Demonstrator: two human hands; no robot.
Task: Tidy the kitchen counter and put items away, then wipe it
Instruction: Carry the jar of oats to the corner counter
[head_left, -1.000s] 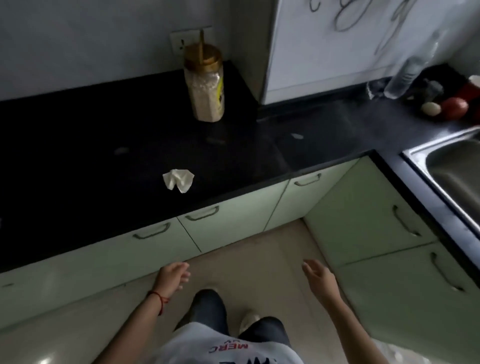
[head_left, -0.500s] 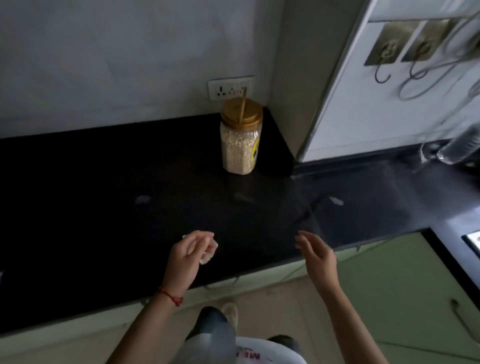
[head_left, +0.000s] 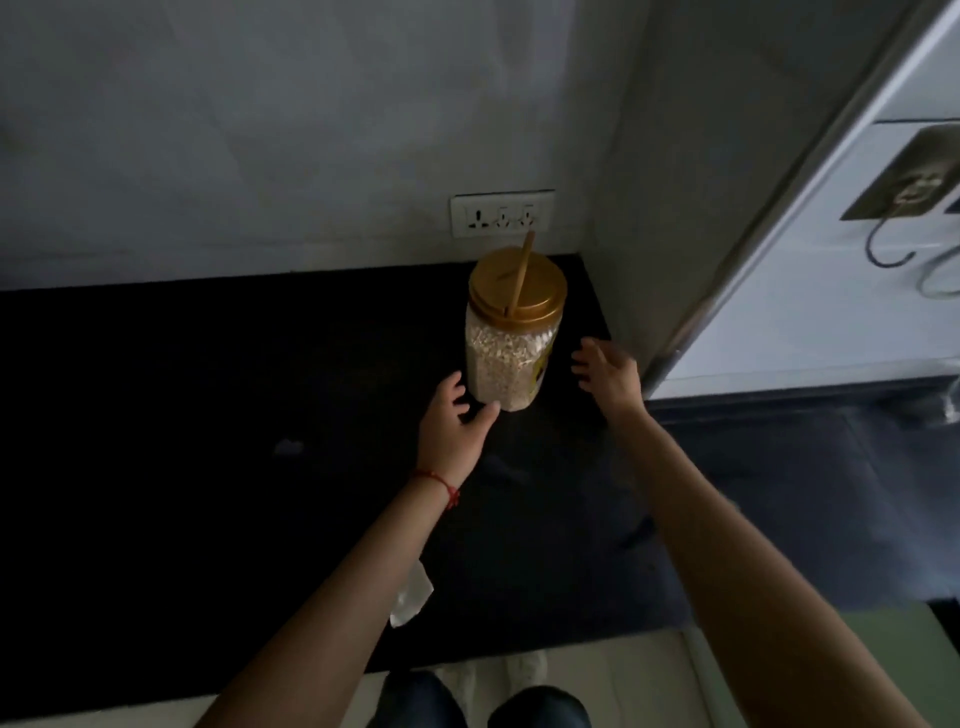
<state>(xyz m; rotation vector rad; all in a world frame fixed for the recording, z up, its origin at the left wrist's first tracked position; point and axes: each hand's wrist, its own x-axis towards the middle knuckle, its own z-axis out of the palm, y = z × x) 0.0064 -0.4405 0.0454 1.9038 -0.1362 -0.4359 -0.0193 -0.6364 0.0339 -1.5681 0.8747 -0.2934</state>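
Standing at the back corner of the black bench (head_left: 208, 415), the grain-filled, gold-lidded clear plastic jar (head_left: 511, 338) looked heavy, rigid, slick-walled, best clasped low by the spread, empty left hand (head_left: 452, 421) and right hand (head_left: 610, 376).

Quick count: one jar (head_left: 511, 358) of grains sitting on the table (head_left: 208, 415), with one gold lid (head_left: 517, 286) and one stick (head_left: 521, 270) across it. One wall socket plate (head_left: 501, 213) right behind the jar. One crumpled white scrap (head_left: 411, 597) well in front of the jar. Two hands, left (head_left: 451, 426) and right (head_left: 610, 376), either side of the jar.
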